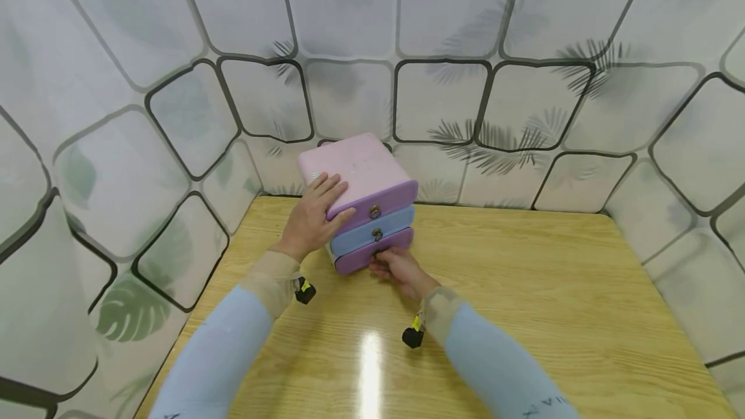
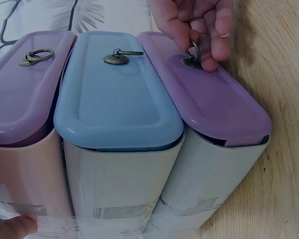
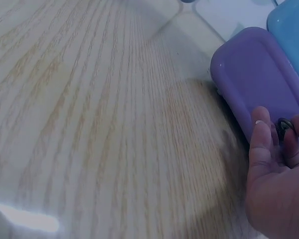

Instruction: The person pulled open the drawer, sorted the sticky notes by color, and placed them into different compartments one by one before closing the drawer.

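A small three-tier drawer box (image 1: pixel 352 163) stands on the table, with a pink top and purple, blue and purple drawer fronts. My left hand (image 1: pixel 314 215) rests on its top left edge, fingers spread over the pink top and thumb by the upper front. At the bottom purple drawer (image 2: pixel 219 99), my right hand (image 1: pixel 401 270) pinches the metal ring pull (image 2: pixel 194 52) between thumb and fingers. A narrow dark gap shows between this drawer front and its pale casing (image 2: pixel 204 169). The blue drawer (image 2: pixel 117 94) above has its own ring pull (image 2: pixel 117 57), untouched.
The wooden table (image 1: pixel 524 290) extends to the right and in front of the box. Behind it and at both sides hangs a patterned curtain (image 1: pixel 442 102). Clear tape (image 2: pixel 124 211) crosses the casings' side.
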Demonstrator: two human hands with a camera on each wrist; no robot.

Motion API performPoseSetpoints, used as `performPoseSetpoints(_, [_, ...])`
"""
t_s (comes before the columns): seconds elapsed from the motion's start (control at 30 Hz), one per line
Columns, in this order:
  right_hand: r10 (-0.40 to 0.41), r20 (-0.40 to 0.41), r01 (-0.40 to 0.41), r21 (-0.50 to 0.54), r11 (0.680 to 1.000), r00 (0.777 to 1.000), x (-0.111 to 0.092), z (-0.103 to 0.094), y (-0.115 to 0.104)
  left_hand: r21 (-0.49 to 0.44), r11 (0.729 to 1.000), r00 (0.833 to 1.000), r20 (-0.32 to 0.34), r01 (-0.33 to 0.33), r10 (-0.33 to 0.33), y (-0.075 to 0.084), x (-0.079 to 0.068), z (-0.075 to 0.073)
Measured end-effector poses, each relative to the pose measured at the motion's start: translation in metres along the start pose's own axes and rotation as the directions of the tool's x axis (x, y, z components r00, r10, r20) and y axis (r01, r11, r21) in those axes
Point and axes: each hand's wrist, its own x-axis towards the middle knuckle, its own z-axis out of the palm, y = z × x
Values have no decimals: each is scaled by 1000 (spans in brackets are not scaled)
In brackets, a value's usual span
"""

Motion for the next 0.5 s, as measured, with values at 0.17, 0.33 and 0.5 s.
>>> performPoseSetpoints(0.17, [1, 3, -1, 16, 1000, 1000, 2, 3, 0, -1, 1000, 1000, 4, 7, -7, -1, 0, 0])
performPoseSetpoints(0.33, [3, 2, -3, 19, 1000, 1000, 4, 4, 0, -4, 1000, 1000, -6, -2, 2, -2, -1, 1])
performPoseSetpoints(0.5, [8, -5, -8, 17, 1000, 1000, 6, 5, 1, -3, 1000, 1000, -19, -17, 17, -1, -2, 2])
